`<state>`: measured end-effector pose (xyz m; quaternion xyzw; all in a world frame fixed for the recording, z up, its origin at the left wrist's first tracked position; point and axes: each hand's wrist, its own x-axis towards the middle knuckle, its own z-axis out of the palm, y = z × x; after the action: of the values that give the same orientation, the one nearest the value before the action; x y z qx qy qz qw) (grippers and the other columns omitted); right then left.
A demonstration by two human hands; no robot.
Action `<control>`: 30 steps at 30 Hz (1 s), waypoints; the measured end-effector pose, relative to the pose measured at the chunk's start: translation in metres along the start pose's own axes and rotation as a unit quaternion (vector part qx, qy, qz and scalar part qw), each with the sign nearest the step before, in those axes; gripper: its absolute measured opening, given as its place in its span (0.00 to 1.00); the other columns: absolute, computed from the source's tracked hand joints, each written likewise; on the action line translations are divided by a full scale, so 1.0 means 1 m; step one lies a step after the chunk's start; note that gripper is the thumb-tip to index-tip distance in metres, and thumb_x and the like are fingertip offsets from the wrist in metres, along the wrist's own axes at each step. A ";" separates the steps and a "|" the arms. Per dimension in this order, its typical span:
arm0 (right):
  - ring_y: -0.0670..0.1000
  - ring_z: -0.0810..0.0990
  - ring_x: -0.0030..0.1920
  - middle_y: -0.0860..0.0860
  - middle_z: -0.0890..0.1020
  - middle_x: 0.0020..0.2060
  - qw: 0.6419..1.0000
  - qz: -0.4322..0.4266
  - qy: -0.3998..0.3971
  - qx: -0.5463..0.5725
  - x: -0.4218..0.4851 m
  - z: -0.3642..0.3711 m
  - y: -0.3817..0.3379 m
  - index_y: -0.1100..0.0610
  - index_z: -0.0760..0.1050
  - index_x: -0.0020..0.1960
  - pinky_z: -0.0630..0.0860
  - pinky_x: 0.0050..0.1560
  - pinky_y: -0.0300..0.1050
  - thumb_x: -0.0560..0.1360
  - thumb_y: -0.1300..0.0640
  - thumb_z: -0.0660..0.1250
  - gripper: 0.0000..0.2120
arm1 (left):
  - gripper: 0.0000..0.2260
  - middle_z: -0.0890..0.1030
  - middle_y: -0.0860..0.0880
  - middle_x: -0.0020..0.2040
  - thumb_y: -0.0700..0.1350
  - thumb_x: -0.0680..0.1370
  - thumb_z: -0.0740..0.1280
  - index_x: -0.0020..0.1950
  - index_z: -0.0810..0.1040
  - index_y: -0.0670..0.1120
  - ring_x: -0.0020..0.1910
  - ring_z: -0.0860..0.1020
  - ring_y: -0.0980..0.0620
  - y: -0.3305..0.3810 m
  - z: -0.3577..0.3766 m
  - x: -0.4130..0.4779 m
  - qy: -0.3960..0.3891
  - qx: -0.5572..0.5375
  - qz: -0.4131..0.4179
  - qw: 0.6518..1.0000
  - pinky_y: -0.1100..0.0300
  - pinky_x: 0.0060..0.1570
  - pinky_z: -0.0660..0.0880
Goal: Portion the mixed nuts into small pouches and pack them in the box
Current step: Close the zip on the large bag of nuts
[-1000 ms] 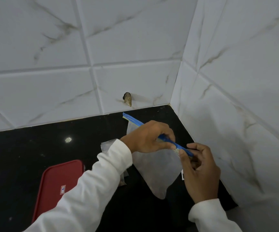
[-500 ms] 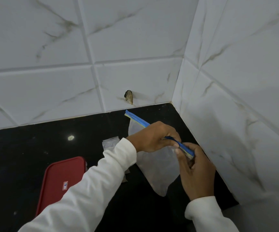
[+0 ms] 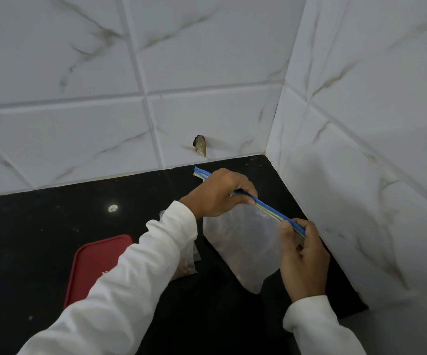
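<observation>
- Your left hand (image 3: 220, 193) pinches the blue zip strip (image 3: 271, 209) of the clear pouch (image 3: 243, 242) partway along it, thumb under the strip and fingers curled over the top.
- Your right hand (image 3: 302, 254) pinches the same strip at its near end, thumb on the side facing you and fingers wrapped behind.
- Your hands are apart along the strip, with a stretch of blue and yellowish seal showing between them. The far end of the strip sticks out beyond your left knuckles.
- The pouch hangs from the strip between your hands, above the black counter (image 3: 41, 239) in the corner by the white tiled wall (image 3: 79, 103). Its lower corner points down toward the counter. You cannot tell whether it touches the surface.
- The plastic is cloudy and the light is dim, so what is in the pouch is unclear. There may be a faint brownish tint, nothing more certain.
- A red lid (image 3: 97, 262) with rounded corners lies flat on the counter to the left of the pouch. Your left white sleeve (image 3: 130, 283) covers part of it.
- A smaller clear bag (image 3: 190, 261) lies on the counter just under that sleeve, between the red lid and the pouch, with something brownish at its lower edge.
- A dark chipped hole (image 3: 200, 145) marks the wall tile just above the counter's back edge, beyond your left hand.
- A small bright reflection (image 3: 112, 208) sits on the counter left of your left wrist.
</observation>
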<state>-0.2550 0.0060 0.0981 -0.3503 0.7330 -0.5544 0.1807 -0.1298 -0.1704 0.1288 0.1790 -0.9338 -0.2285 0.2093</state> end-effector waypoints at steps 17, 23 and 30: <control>0.49 0.80 0.38 0.49 0.82 0.34 0.972 -0.036 0.072 0.222 0.004 -0.010 -0.024 0.58 0.77 0.44 0.78 0.49 0.49 0.80 0.51 0.63 0.12 | 0.04 0.84 0.53 0.41 0.45 0.78 0.72 0.50 0.85 0.47 0.39 0.81 0.54 0.054 -0.030 -0.070 0.094 -0.053 -0.105 0.989 0.59 0.41 0.78; 0.46 0.79 0.31 0.49 0.80 0.27 0.966 -0.013 0.030 0.257 -0.009 -0.004 -0.022 0.61 0.74 0.38 0.77 0.42 0.38 0.82 0.58 0.60 0.15 | 0.05 0.82 0.55 0.33 0.51 0.77 0.70 0.44 0.83 0.53 0.33 0.80 0.57 0.076 -0.019 -0.104 0.138 -0.125 -0.181 0.966 0.69 0.35 0.74; 0.51 0.81 0.34 0.52 0.82 0.30 0.967 0.092 -0.055 0.232 -0.015 0.015 0.018 0.56 0.77 0.36 0.78 0.52 0.59 0.80 0.50 0.64 0.16 | 0.05 0.84 0.56 0.43 0.45 0.76 0.75 0.49 0.83 0.54 0.43 0.81 0.60 0.051 -0.001 -0.146 0.043 -0.127 -0.257 0.957 0.67 0.45 0.77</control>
<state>-0.2404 0.0096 0.0746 -0.2599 0.6025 -0.6699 0.3474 -0.0174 -0.0656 0.1094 0.3950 -0.8097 -0.3830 0.2044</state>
